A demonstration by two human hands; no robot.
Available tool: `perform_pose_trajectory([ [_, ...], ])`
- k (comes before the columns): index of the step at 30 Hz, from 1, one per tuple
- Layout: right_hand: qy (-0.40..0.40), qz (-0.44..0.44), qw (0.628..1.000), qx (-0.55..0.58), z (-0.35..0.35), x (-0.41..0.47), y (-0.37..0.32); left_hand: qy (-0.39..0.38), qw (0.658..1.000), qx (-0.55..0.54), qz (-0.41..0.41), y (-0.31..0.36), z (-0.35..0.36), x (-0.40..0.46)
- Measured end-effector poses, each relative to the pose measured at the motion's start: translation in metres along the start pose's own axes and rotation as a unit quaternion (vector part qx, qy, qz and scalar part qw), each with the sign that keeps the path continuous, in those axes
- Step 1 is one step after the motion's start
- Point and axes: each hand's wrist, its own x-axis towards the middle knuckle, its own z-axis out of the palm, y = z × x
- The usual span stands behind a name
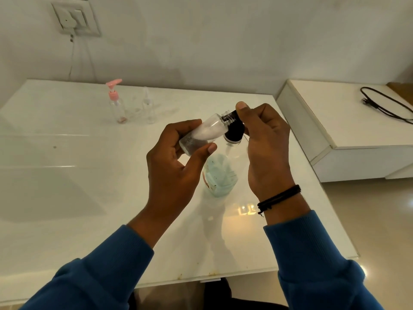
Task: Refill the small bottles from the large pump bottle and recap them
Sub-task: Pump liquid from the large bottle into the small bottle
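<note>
Item, step in hand: filling one small bottle (pixel 202 133) at the nozzle of the large pump bottle (pixel 220 173). My left hand (pixel 176 166) is closed around the small bottle's lower half, thumb across the front, holding it tilted with its threaded neck raised toward my right. My right hand (pixel 266 142) is wrapped over the black pump head (pixel 233 128), thumb on top, and the open neck sits right at that head; whether the spout is actually inside the mouth I cannot tell, since my fingers cover it. To do this well I judge the neck should stay pressed to the spout, the press slow and full, and the small bottle tipped no further, so the fill slides down the wall rather than back out of the mouth. Item, small bottle: clear, uncapped, a white mass lying along its upper side, its base looking darker. Item, large pump bottle: standing on the white table (pixel 67 198) directly beneath both hands, clear with a pale green label or contents, level hard to read. Item, beyond my left hand, well apart: a clear bottle with a pink pump (pixel 116 101), nearly empty with a reddish trace at the bottom, and just beside it a second clear bottle (pixel 148 106), seemingly empty, top fitted. Item, no loose cap in sight.
</note>
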Motion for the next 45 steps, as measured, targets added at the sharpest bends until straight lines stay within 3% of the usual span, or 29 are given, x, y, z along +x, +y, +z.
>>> perform_pose_trajectory([
  [6,0.001,-0.013,1.000,-0.015,0.002,0.001,-0.001,0.005,1.000,0.008,0.002,0.000,0.001,0.001],
  [14,-0.008,0.035,0.999,-0.011,-0.002,-0.002,-0.007,0.004,1.000,0.014,0.008,0.002,0.002,0.001],
  [45,-0.001,0.014,1.000,-0.018,0.001,0.000,-0.003,0.001,1.000,0.003,0.007,0.001,0.000,0.002],
])
